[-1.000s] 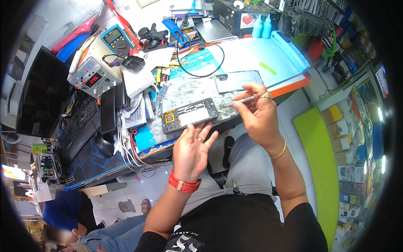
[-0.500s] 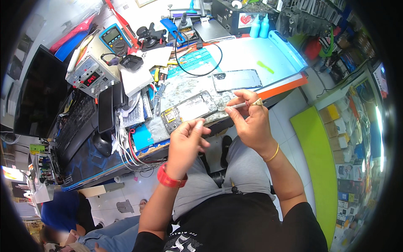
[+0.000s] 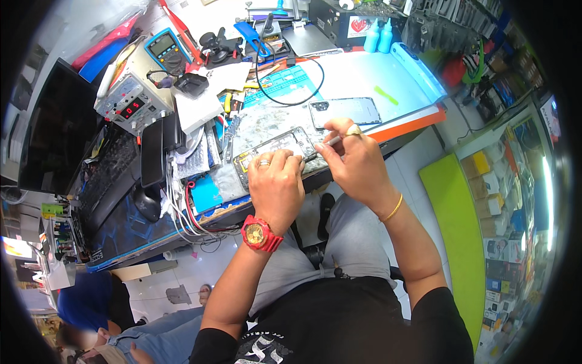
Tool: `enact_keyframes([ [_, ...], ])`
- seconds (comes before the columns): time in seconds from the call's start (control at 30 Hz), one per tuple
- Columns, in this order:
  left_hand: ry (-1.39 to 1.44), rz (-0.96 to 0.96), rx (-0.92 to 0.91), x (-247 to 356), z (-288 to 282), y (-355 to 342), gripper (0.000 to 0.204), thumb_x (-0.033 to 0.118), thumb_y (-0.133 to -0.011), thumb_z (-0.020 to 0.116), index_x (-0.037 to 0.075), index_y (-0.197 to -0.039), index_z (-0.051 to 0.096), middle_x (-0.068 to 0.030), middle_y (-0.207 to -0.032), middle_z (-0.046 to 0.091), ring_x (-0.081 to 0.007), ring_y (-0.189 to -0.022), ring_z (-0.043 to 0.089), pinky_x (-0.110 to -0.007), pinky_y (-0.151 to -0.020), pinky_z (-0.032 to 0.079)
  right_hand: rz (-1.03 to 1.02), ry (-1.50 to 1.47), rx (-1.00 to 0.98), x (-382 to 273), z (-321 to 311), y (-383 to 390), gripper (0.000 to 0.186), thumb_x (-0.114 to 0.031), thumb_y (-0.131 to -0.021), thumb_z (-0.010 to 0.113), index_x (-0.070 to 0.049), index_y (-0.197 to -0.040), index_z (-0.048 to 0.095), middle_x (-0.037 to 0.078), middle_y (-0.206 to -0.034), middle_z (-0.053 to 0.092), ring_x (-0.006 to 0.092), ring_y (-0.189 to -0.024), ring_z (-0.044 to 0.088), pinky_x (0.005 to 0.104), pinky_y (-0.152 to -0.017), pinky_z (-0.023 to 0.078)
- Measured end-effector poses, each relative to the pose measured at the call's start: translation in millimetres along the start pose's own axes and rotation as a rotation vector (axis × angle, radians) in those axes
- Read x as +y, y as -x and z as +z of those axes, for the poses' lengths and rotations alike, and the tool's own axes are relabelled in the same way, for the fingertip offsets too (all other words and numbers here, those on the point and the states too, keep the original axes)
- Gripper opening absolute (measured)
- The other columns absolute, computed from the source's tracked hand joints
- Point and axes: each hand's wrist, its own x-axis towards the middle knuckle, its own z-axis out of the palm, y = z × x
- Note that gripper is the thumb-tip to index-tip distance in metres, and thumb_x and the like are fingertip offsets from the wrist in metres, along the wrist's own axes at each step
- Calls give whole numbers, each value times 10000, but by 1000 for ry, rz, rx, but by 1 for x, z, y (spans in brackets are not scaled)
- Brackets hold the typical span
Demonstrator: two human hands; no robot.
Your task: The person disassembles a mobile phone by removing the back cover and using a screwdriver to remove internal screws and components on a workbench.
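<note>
An opened phone (image 3: pixel 284 141) lies on the worn grey work mat (image 3: pixel 257 130), its inside facing up. My left hand (image 3: pixel 276 185) covers its near edge, the fingers bent over it and gripping there. Between the thumb and fingers of my right hand (image 3: pixel 354 164) is a slim grey rod-shaped tool (image 3: pixel 333 140), which points at the phone's right end. Its tip is too small to make out. A detached phone back cover (image 3: pixel 357 111) with a camera cutout lies just beyond my right hand.
To the left stand a power supply (image 3: pixel 130 106), a multimeter (image 3: pixel 167 51), a keyboard (image 3: pixel 112 161) and a dark phone (image 3: pixel 153 156). A black cable (image 3: pixel 321 76) loops behind the mat. Two blue bottles (image 3: pixel 384 37) stand at the back. Another person (image 3: pixel 163 337) is at lower left.
My left hand has moved forward and turned palm down onto the phone's near edge. The right hand has shifted slightly left with the tool, nearer the phone.
</note>
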Motion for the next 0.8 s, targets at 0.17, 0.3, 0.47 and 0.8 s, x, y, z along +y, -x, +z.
enact_keyframes([
  [0.17, -8, 18, 21, -2, 2, 1, 99, 118, -889, 785, 76, -974, 758, -65, -1033, 733, -295, -1019, 683, -469, -992, 488, -225, 309, -91, -2, 1, -17, 323, -159, -948, 808, 13, -1142, 617, 182, -927, 730, 361, -741, 733, 440, -632, 562],
  [0.3, 10, 17, 37, -5, 6, 3, 105, 119, -885, 787, 78, -977, 758, -64, -1040, 737, -290, -1031, 688, -470, -1013, 487, -348, 126, -183, 6, 6, -30, 288, -153, -961, 785, 14, -1122, 615, 179, -913, 728, 373, -718, 724, 449, -654, 551],
  [0.47, 9, 5, 30, -4, 6, 4, 112, 117, -892, 778, 76, -995, 759, -71, -1062, 742, -289, -1056, 691, -475, -1035, 485, -135, 204, -240, -5, -3, -37, 237, -76, -955, 750, 29, -1122, 619, 208, -935, 725, 370, -744, 732, 447, -697, 562],
  [0.8, 27, -7, 33, -3, 6, 6, 115, 110, -892, 768, 65, -997, 751, -79, -1081, 736, -293, -1075, 685, -477, -1041, 478, -135, 124, -236, -7, -1, -33, 311, -42, -860, 785, 64, -1110, 633, 197, -974, 731, 334, -820, 766, 431, -744, 605],
])
